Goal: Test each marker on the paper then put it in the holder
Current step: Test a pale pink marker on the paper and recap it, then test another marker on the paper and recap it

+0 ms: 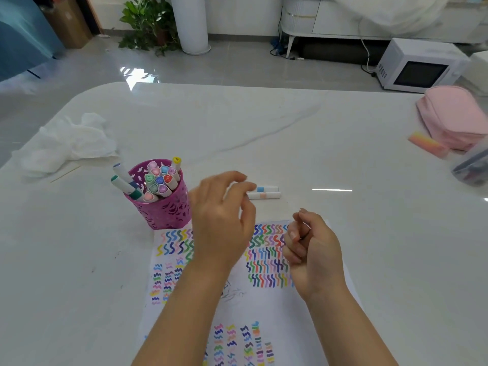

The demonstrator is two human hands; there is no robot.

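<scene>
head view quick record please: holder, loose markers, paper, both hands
holder: magenta cutout cup, packed with capped markers, at far left corner of the paper
loose markers: blue-banded marker and peach-banded marker, side by side beyond the paper
paper: covered in coloured squiggles
left hand: fingers relaxed, reaching at the loose markers, contact unclear
right hand: curled, nothing visible in it

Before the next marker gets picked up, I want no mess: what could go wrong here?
The two loose markers lie side by side on the smooth table. The left hand, right at their ends, could nudge one and set it rolling. The holder is crowded, with two leaning markers at its rim, so pushing another in might knock those out.
</scene>
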